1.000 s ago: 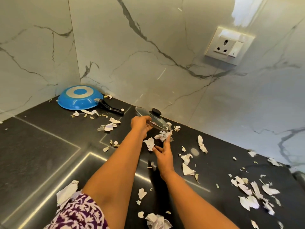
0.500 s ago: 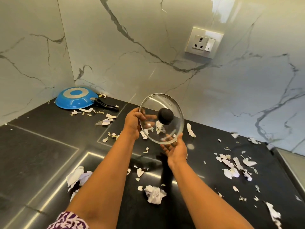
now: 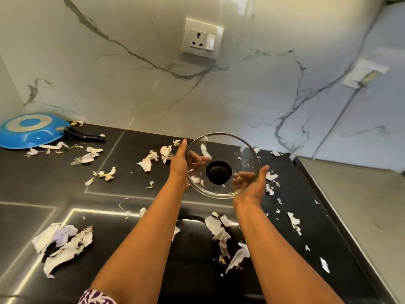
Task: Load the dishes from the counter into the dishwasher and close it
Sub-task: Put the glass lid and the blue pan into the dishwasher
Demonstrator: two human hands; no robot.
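Both hands hold the glass lid (image 3: 223, 165) up in the air above the black counter (image 3: 135, 194), in front of the marble wall (image 3: 131, 73). The left hand (image 3: 179, 167) takes the lid's left rim, its fingers showing through the glass behind it, while the right hand (image 3: 252, 185) cups the lower right rim from beneath, palm turned up; each grip is closed on the lid. The lid is tilted so its face and its black knob (image 3: 218, 172) point toward the camera. A second ago the lid was low, just off the counter near the wall, held nearly flat by the left hand with the right hand below it among the scraps; half a second ago it had been raised and turned to face the camera. Now it sits farther to the right and nearer the counter's right edge, and the view has swung right, so the wall socket (image 3: 201, 39) stands above the lid and the upturned blue pan (image 3: 32, 131) lies at the far left by the wall, well apart from the hands. Torn paper scraps (image 3: 63, 242) lie scattered across the counter as before.
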